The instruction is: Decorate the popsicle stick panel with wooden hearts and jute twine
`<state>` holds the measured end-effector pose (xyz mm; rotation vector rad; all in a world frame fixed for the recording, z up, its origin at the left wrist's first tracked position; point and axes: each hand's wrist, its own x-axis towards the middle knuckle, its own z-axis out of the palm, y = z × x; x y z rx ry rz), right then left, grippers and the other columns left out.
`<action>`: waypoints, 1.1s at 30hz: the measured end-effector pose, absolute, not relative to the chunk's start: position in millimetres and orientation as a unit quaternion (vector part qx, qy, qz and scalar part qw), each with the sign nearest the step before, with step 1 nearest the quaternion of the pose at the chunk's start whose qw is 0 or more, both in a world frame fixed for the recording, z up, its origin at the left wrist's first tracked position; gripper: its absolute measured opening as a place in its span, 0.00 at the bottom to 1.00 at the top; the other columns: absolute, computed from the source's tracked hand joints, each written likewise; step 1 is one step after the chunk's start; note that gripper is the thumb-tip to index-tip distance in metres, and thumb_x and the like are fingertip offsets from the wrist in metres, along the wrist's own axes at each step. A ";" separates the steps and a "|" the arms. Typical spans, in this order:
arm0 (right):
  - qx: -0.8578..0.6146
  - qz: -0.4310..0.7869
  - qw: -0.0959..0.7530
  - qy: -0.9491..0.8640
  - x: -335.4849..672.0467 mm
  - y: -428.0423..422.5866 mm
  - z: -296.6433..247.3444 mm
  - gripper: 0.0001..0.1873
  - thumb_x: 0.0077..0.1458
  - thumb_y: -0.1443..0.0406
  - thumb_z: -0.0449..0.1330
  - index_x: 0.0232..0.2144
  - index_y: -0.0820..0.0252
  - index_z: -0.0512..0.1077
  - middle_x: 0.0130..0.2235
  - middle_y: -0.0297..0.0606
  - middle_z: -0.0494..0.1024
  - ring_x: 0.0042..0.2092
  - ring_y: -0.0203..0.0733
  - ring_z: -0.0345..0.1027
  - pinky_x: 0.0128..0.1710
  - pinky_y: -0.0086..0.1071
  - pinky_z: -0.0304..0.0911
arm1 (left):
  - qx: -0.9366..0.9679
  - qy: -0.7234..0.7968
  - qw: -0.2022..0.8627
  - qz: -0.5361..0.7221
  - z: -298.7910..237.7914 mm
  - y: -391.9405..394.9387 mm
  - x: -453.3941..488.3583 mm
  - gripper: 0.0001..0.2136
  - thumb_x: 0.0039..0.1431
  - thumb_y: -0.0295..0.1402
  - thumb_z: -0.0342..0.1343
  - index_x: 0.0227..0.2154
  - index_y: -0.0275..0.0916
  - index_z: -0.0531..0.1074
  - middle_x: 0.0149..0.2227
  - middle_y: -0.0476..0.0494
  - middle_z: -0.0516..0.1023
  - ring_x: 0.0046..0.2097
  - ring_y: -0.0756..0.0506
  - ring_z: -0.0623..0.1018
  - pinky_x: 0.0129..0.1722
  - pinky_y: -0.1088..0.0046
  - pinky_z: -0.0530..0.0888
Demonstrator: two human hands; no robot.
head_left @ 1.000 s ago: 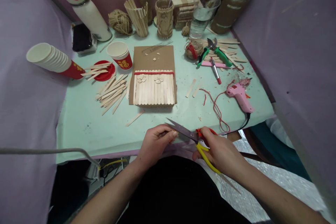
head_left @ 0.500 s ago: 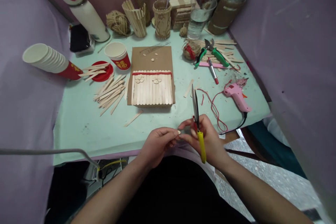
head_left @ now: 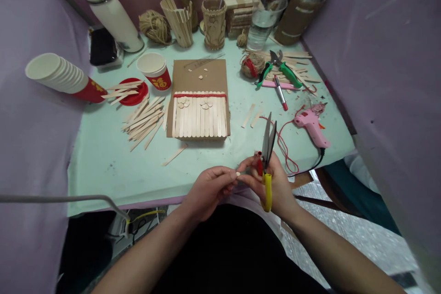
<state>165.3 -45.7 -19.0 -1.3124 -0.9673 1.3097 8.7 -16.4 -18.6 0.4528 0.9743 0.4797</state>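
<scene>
Scissors (head_left: 268, 140) upright, chip (head_left: 237, 174) pinched above the near bench (head_left: 103, 161) edge.
The right hand (head_left: 275, 186) grips the scissors' handles with its fingers closed. The blades, shut half a second ago, now stand slightly apart and lean a little right. The left hand (head_left: 208, 188) has its fingers (head_left: 225, 180) clamped on the small wood chip, meeting the right fingertips as before.

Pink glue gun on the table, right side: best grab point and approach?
Take the pink glue gun by its handle, from above on the near side. It lies flat on its side, handle angled toward the near edge of the table, cord leaving its end; the nozzle points away and may be hot.
</scene>
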 end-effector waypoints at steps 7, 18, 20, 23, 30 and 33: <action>-0.533 0.541 0.500 -0.416 171.4 -48.6 -24.2 0.21 0.51 0.67 0.68 0.37 0.51 0.57 0.37 0.30 0.78 0.23 0.27 0.53 0.21 0.22 0.53 | 0.209 0.471 0.822 0.242 -20.0 -16.3 8.2 0.09 0.49 0.36 0.66 0.24 0.35 0.76 0.22 0.52 0.69 0.25 0.56 0.64 0.25 0.80 0.59; -0.530 0.552 0.469 -0.442 173.4 -49.0 -23.1 0.18 0.55 0.61 0.66 0.35 0.52 0.57 0.34 0.29 0.75 0.24 0.29 0.60 0.23 0.24 0.57 | 0.226 0.461 0.831 0.213 -23.6 -17.7 7.0 0.11 0.51 0.37 0.65 0.23 0.34 0.76 0.22 0.52 0.67 0.25 0.56 0.63 0.25 0.80 0.58; -0.525 0.559 0.458 -0.450 173.8 -48.2 -22.1 0.18 0.55 0.59 0.65 0.33 0.52 0.56 0.32 0.28 0.73 0.24 0.30 0.59 0.23 0.25 0.57 | 0.226 0.459 0.834 0.207 -24.7 -17.5 6.2 0.12 0.52 0.37 0.65 0.22 0.34 0.75 0.21 0.52 0.67 0.24 0.56 0.63 0.24 0.79 0.57; -0.524 0.561 0.447 -0.460 174.4 -48.1 -22.0 0.19 0.55 0.57 0.64 0.32 0.52 0.55 0.34 0.30 0.74 0.24 0.30 0.57 0.24 0.26 0.57 | 0.225 0.455 0.837 0.207 -24.5 -16.8 7.0 0.12 0.52 0.37 0.65 0.21 0.34 0.74 0.21 0.52 0.67 0.23 0.56 0.62 0.24 0.79 0.57; -0.617 0.482 0.300 -0.545 189.8 -55.4 -13.8 0.24 0.49 0.54 0.67 0.37 0.52 0.56 0.34 0.30 0.70 0.27 0.34 0.61 0.27 0.29 0.58 | 0.207 0.512 0.776 0.305 -18.5 -15.2 10.6 0.10 0.45 0.36 0.69 0.26 0.35 0.76 0.23 0.51 0.73 0.24 0.56 0.66 0.25 0.80 0.62; -0.673 0.392 0.156 -0.608 193.6 -56.8 -4.6 0.26 0.46 0.51 0.66 0.40 0.54 0.58 0.30 0.30 0.69 0.28 0.39 0.64 0.27 0.31 0.56 | 0.197 0.520 0.747 0.364 -15.9 -14.6 11.3 0.10 0.45 0.35 0.69 0.26 0.35 0.76 0.24 0.50 0.74 0.25 0.56 0.68 0.26 0.81 0.64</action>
